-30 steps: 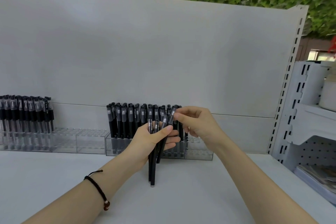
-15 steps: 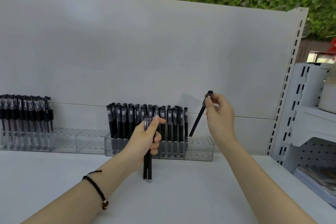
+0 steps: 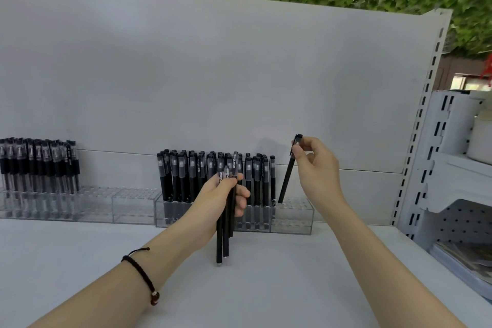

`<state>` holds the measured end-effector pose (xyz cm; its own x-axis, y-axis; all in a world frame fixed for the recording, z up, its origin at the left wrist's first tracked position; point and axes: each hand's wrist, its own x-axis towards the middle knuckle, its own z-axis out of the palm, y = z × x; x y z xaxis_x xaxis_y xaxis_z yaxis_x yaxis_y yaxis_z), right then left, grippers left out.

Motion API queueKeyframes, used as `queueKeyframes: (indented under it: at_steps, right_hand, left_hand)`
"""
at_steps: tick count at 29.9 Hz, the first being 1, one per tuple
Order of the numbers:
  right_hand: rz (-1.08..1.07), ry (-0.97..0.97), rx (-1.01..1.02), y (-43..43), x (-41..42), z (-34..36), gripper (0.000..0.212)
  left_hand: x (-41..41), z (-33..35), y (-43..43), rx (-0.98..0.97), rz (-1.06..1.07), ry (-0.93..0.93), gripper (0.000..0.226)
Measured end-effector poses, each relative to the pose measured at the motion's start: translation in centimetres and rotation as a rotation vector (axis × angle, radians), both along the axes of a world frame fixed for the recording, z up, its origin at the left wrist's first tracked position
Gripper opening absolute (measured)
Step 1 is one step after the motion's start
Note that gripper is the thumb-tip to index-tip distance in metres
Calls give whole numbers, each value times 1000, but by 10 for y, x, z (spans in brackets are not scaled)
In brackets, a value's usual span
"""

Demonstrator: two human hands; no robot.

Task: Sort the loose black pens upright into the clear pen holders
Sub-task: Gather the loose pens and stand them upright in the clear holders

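My left hand (image 3: pixel 218 202) grips a small bundle of black pens (image 3: pixel 225 237), held upright in front of the middle clear pen holder (image 3: pixel 291 217). That holder is packed with upright black pens (image 3: pixel 202 176) over most of its length; its right end has free holes. My right hand (image 3: pixel 316 165) pinches the cap end of a single black pen (image 3: pixel 287 178), tilted, with its tip at the holes at the holder's right end.
A second clear holder (image 3: pixel 127 206) on the left carries several upright pens (image 3: pixel 37 165) at its far-left part. A white back panel (image 3: pixel 213 74) rises behind. A white perforated rack (image 3: pixel 452 168) stands on the right, beside the white shelf surface (image 3: pixel 266 287).
My right hand drew one pen out of the left hand's bundle, carried it right, and has lowered its tip to the holder's right end. The left hand stayed in place with the remaining pens.
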<state>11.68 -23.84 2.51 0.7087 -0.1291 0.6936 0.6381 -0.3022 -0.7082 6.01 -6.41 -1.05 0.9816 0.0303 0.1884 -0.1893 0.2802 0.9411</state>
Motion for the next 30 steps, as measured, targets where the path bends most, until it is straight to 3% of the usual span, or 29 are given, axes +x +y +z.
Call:
queueKeyframes:
  at_steps: [7, 13, 20, 25, 30]
  right_hand:
    - [8, 47, 22, -1, 3, -4, 8]
    - [-11, 224, -326, 2, 6, -13, 9]
    - [36, 211, -278, 2, 4, -13, 23]
    - [30, 138, -382, 2, 3, -15, 19]
    - [-30, 183, -396, 0, 2, -10, 20]
  left_hand:
    - [1, -6, 1, 40, -27, -43, 22]
    - [1, -6, 2, 30, -33, -41, 23]
    - [0, -6, 2, 117, -10, -38, 26]
    - [1, -7, 3, 143, -6, -31, 25]
    - [0, -6, 3, 158, -17, -32, 20]
